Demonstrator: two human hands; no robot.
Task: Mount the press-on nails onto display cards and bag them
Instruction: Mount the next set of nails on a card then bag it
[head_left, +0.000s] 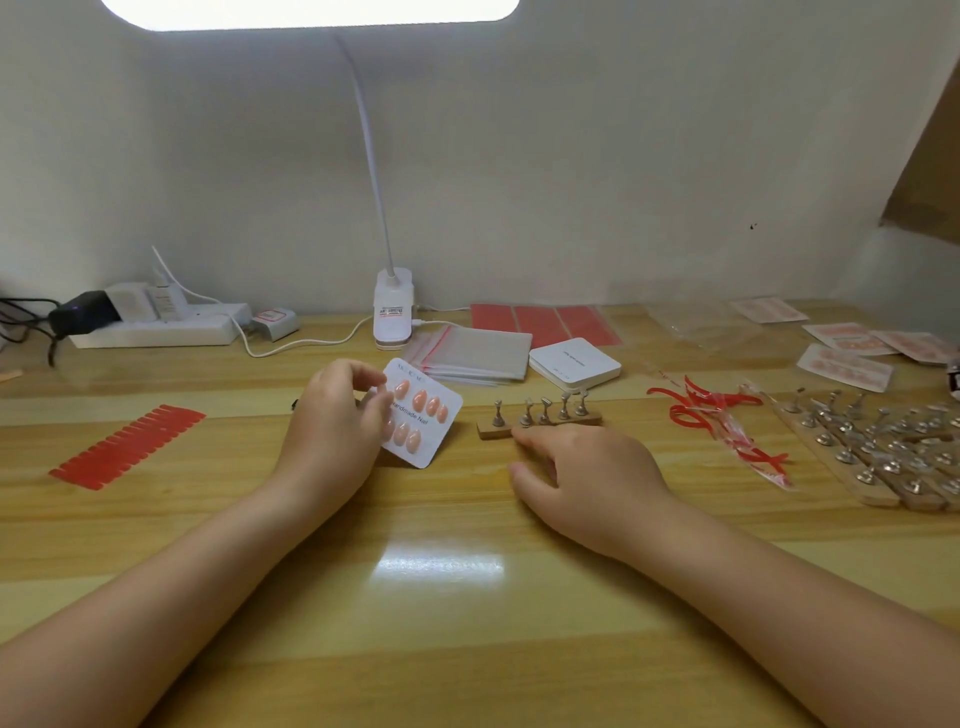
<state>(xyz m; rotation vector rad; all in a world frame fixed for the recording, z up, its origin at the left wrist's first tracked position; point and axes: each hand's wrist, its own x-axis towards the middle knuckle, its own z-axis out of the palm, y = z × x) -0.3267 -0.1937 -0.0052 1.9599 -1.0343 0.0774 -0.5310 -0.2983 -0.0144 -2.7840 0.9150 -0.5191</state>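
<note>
— Holding the display card (423, 415) pinched in your left hand (332, 431)?
— Yes; your right hand (587, 467) rests relaxed, empty, touching the wooden nail stand (540, 426). The zip bags (475, 356) lie just beyond the card.

Square white paper display card (423, 413): peach-pink glossy oval nails (418, 400), grey print. Light yellow-brown wooden tabletop (441, 597), streaked grain. Long red adhesive strip sheet (127, 447), ribbed with fine crosswise lines. Clear plastic bags (470, 353) with red seal stripe. Small brown wooden stand (540, 418), silver metal pegs. White clip-on desk lamp (393, 306). White square box (575, 362)
</note>
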